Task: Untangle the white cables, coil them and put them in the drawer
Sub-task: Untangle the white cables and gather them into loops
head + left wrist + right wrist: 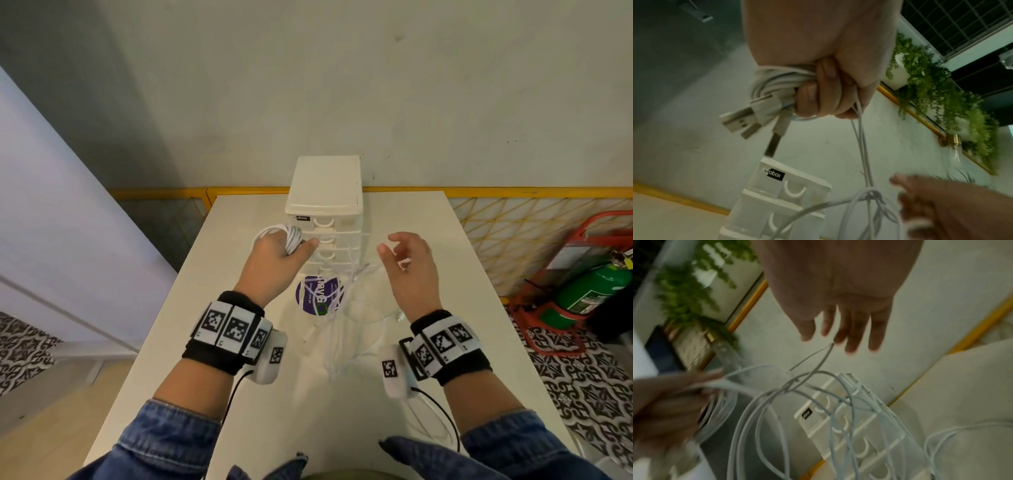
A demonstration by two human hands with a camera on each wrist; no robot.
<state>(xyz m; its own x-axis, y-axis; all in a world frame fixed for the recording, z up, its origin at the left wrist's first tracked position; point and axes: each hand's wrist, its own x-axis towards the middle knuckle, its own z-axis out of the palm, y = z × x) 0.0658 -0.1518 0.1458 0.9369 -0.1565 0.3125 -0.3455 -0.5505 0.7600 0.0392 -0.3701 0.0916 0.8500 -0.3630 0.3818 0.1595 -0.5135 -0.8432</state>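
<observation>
My left hand [274, 253] is clamped around a finished coil of white cable [774, 84], its USB plugs [740, 123] sticking out below my curled fingers [809, 95]. That is the part I would call done. From the same grip two thin strands run down to a knot [871, 193], so this bundle is not free of the rest yet. My right hand [409, 263] hovers with fingers spread and relaxed, holding nothing that I can see, just beside a raised loop of the tangle. The remaining loose white cables [337, 329] sprawl across the worktop [462, 274] in front of the small drawer unit [325, 192], over a purple round sticker [315, 294]. All the drawers look closed, so nothing is stored. Left to do, I judge: undo the knot, coil the rest, open a drawer and put everything in.
</observation>
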